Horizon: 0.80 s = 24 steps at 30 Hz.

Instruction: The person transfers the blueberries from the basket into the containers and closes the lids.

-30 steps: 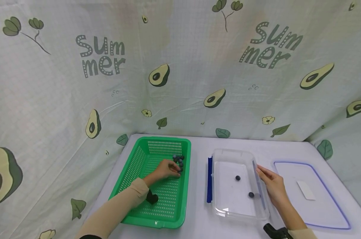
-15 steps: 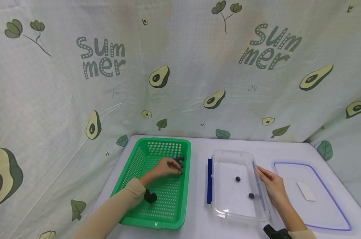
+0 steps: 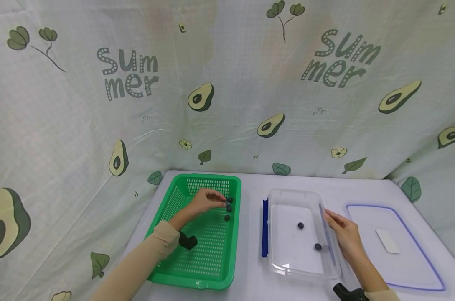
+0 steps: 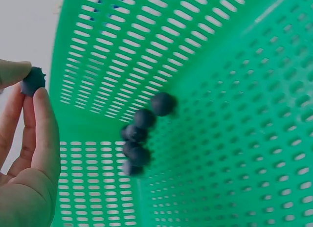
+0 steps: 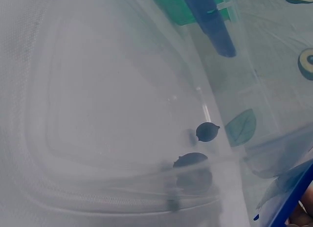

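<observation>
My left hand (image 3: pixel 207 199) pinches one dark blueberry (image 4: pixel 33 81) between thumb and fingertips, over the right side of the green slotted basket (image 3: pixel 199 284). Below it, several more blueberries (image 4: pixel 164 104) lie clustered along the basket's side wall. One blueberry (image 3: pixel 227 218) sits a little nearer than the rest. To the right stands a clear plastic container (image 3: pixel 285 251) with two blueberries (image 3: pixel 300 225) on its floor. My right hand (image 3: pixel 345 236) grips the container's right side, its fingers partly hidden behind a blue clip flap (image 5: pixel 292 197) in the right wrist view.
A clear lid with a blue edge (image 3: pixel 411 267) lies flat at the right, with a white rectangle (image 3: pixel 387 241) on it. Another blue clip flap (image 3: pixel 265 228) hangs off the container's left side. A patterned curtain (image 3: pixel 227 104) rises behind the white table (image 3: pixel 251 209).
My left hand has moved up toward the back of the basket, baring the near blueberry it covered before. The right hand and the container have stayed in place.
</observation>
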Each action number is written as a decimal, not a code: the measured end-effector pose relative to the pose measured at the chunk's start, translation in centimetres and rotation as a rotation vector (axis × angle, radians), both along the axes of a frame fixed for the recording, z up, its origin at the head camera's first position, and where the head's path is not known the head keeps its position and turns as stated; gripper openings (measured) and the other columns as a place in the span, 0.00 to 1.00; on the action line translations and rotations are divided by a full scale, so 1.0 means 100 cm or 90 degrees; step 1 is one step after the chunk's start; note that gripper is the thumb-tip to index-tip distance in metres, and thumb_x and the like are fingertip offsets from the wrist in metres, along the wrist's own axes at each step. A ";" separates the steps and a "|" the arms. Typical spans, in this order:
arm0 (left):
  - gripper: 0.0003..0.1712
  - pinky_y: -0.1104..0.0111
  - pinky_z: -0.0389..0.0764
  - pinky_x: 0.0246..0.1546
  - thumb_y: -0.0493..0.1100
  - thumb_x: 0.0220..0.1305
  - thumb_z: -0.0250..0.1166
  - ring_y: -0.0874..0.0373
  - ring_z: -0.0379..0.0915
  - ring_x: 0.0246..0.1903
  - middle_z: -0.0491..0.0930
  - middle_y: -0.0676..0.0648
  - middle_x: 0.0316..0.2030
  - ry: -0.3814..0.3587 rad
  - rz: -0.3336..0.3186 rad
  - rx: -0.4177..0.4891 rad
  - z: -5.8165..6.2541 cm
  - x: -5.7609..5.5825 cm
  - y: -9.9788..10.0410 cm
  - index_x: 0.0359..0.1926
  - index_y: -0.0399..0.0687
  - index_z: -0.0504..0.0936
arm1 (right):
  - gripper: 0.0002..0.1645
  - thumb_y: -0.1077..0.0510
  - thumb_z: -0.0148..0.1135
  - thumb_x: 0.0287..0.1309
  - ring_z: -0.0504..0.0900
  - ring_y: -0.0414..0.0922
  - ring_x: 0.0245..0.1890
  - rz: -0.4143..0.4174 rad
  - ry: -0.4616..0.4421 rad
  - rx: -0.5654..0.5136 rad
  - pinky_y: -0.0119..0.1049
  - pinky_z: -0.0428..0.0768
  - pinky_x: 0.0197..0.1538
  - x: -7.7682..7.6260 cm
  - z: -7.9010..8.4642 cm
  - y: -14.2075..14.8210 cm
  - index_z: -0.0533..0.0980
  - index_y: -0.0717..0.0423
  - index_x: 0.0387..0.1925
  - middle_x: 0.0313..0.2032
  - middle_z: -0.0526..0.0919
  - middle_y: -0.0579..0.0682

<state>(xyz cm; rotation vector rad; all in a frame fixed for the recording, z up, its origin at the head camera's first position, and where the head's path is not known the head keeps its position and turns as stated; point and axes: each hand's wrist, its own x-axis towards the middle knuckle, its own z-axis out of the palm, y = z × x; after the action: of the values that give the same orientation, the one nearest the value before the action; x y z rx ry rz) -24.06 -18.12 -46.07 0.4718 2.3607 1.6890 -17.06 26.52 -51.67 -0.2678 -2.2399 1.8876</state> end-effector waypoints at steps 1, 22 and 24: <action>0.12 0.67 0.82 0.40 0.34 0.57 0.74 0.58 0.82 0.37 0.87 0.45 0.36 0.000 0.001 0.004 0.002 -0.001 0.000 0.41 0.31 0.86 | 0.25 0.52 0.66 0.66 0.76 0.20 0.41 0.000 -0.001 -0.002 0.14 0.73 0.43 0.000 0.000 0.000 0.78 0.64 0.58 0.36 0.81 0.21; 0.13 0.53 0.81 0.51 0.41 0.59 0.75 0.52 0.83 0.43 0.87 0.46 0.40 -0.034 -0.051 0.072 0.033 -0.014 0.031 0.43 0.42 0.87 | 0.30 0.51 0.65 0.67 0.75 0.20 0.41 0.001 -0.001 0.015 0.14 0.73 0.43 -0.002 -0.001 0.000 0.73 0.71 0.60 0.36 0.80 0.20; 0.12 0.53 0.81 0.51 0.41 0.59 0.75 0.52 0.83 0.43 0.86 0.46 0.40 -0.036 -0.056 0.074 0.036 -0.014 0.038 0.43 0.42 0.87 | 0.30 0.51 0.65 0.67 0.75 0.20 0.41 0.001 -0.001 0.013 0.14 0.73 0.43 -0.002 -0.001 0.000 0.74 0.70 0.60 0.36 0.80 0.20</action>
<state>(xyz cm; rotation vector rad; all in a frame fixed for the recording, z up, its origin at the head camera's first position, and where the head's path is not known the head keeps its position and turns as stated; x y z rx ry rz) -25.46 -14.34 -42.47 0.5318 2.1784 1.7815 -17.25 26.56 -51.74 -0.2638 -2.2601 1.8652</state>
